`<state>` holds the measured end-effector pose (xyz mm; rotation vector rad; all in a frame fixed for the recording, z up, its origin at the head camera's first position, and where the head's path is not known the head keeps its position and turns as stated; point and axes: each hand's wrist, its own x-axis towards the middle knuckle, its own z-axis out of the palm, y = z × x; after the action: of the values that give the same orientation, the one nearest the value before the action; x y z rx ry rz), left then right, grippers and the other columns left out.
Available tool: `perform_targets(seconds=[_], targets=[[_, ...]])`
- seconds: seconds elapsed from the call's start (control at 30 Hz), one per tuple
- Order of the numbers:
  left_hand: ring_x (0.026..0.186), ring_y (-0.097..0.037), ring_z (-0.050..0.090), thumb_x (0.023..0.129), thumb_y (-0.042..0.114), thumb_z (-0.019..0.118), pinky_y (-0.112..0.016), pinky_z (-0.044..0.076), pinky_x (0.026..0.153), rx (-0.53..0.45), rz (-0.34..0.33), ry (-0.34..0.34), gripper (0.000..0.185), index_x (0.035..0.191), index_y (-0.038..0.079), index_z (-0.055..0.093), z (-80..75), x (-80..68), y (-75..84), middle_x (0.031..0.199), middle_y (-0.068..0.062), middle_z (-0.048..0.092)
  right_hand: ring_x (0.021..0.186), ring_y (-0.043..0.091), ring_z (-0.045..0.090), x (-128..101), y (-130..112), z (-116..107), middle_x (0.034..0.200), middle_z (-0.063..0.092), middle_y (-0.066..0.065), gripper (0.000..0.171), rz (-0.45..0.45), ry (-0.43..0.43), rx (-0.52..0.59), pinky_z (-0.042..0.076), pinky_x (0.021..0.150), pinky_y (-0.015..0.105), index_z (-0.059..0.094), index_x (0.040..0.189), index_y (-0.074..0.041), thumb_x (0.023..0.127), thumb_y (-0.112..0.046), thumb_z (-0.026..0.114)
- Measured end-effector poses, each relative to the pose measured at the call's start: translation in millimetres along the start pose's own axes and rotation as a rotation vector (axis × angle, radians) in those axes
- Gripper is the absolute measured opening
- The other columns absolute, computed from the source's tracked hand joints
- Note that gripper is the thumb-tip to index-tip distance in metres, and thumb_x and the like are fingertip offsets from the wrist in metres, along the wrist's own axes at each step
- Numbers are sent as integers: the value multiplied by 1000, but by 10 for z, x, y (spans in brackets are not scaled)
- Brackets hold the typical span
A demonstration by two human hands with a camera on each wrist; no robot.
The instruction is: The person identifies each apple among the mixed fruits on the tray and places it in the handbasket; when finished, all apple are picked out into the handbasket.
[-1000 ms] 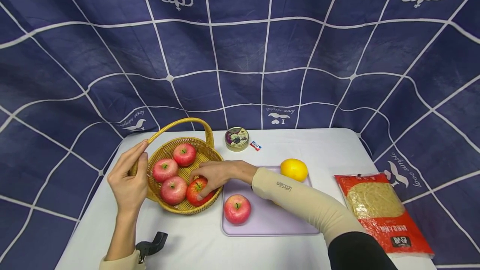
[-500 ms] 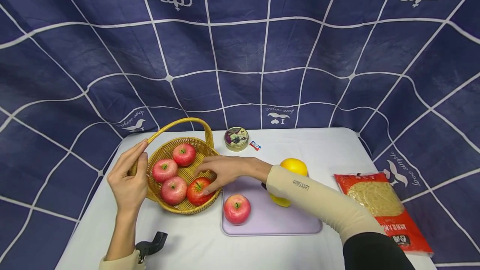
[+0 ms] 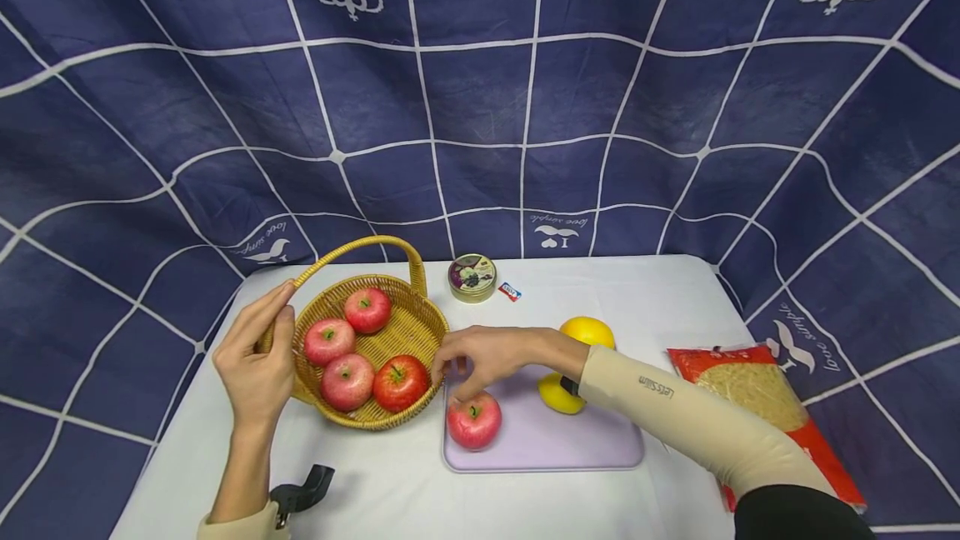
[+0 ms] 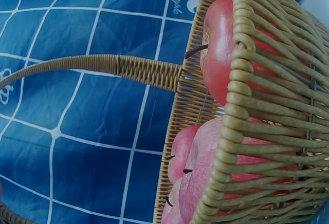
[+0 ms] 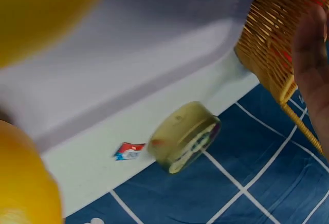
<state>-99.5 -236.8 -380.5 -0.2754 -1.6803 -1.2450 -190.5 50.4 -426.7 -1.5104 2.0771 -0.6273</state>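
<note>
My left hand grips the handle of a yellow wicker basket. Inside the basket sit several apples, with a deeper red apple nearest its right rim. Over the left side of a pale purple tray, my right hand hovers with its fingers bent loosely downward. Below the thumb lies a pink-red apple on the tray; I cannot tell whether the thumb touches it. In the left wrist view, the basket's woven side partly covers the apples.
Two yellow lemon-like fruits, one near and one far, are on the tray, partly behind my right forearm. A round tin and a small red-blue wrapper stand behind it. A red plastic food bag lies at the right.
My right hand has let go of the deeper red apple in the basket and moved right, out of the basket to above the tray's apple. My left hand stays on the handle.
</note>
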Motion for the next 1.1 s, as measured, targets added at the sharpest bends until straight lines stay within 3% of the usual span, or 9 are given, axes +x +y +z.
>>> perform_targets(seconds=[0.23, 0.53, 0.8, 1.1], targets=[[110, -16, 69, 87, -16, 64, -23, 53, 99, 1, 3, -4, 22, 106, -12, 73, -4, 3, 12, 110, -25, 72, 106, 8, 58, -152, 3, 183, 125, 62, -3, 53, 79, -122, 70, 53, 96, 27, 66, 132, -23, 84, -41, 81], [110, -17, 69, 87, -15, 64, -23, 53, 99, -1, 3, -4, 22, 107, -13, 73, -7, 2, 9, 110, -26, 72, 107, 1, 53, -183, 11, 309, 125, 57, -12, 64, 147, -199, 45, 45, 96, 18, 62, 135, -33, 77, -38, 87], [110, -16, 69, 87, -16, 64, -22, 53, 99, 1, 1, -11, 22, 107, -13, 73, -15, 4, 20, 111, -25, 72, 110, 1, 51, -173, 14, 379, 127, 56, -9, 70, 138, -202, 12, 43, 100, 19, 58, 139, -30, 76, -31, 88], [110, -17, 69, 87, -17, 64, -22, 53, 99, -2, 0, -13, 23, 107, -12, 73, -22, -3, 22, 111, -26, 72, 109, 2, 52, -188, 31, 403, 125, 56, -13, 63, 128, -178, 15, 45, 98, 19, 59, 136, -33, 79, -37, 86]])
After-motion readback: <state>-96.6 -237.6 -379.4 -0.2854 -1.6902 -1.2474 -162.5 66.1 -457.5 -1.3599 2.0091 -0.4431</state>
